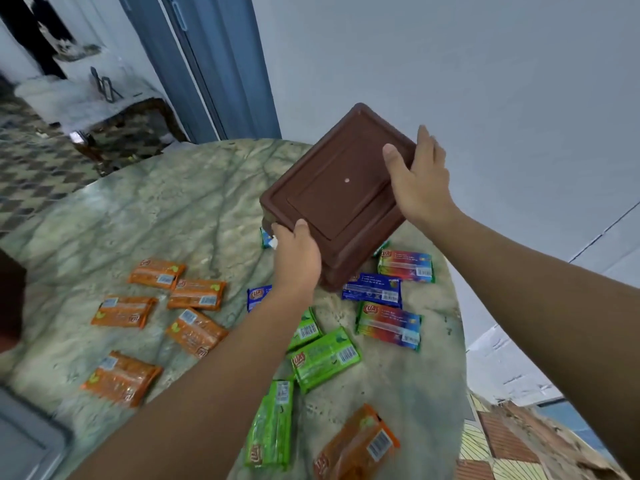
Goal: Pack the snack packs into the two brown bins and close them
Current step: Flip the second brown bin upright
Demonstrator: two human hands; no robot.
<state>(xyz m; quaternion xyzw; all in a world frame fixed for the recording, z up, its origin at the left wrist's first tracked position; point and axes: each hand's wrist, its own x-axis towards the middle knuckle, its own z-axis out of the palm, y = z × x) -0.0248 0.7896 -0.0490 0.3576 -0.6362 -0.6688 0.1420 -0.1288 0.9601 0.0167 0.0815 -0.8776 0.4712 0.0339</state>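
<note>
A brown bin (337,192) with its lid on is held tilted above the marble table (173,209). My left hand (296,256) grips its near left corner, and my right hand (420,178) grips its far right edge with the thumb on the lid. Under and around the bin lie snack packs: several orange ones (195,294) at the left, green ones (325,358) in the middle front, rainbow-coloured ones (389,325) and a blue one (372,291) at the right. Only one bin is in view.
The round table's edge (462,341) curves close on the right, next to a pale wall. An orange pack (356,445) lies near the front edge. A dark object (10,299) stands at the far left, a grey tray corner (24,441) at the bottom left.
</note>
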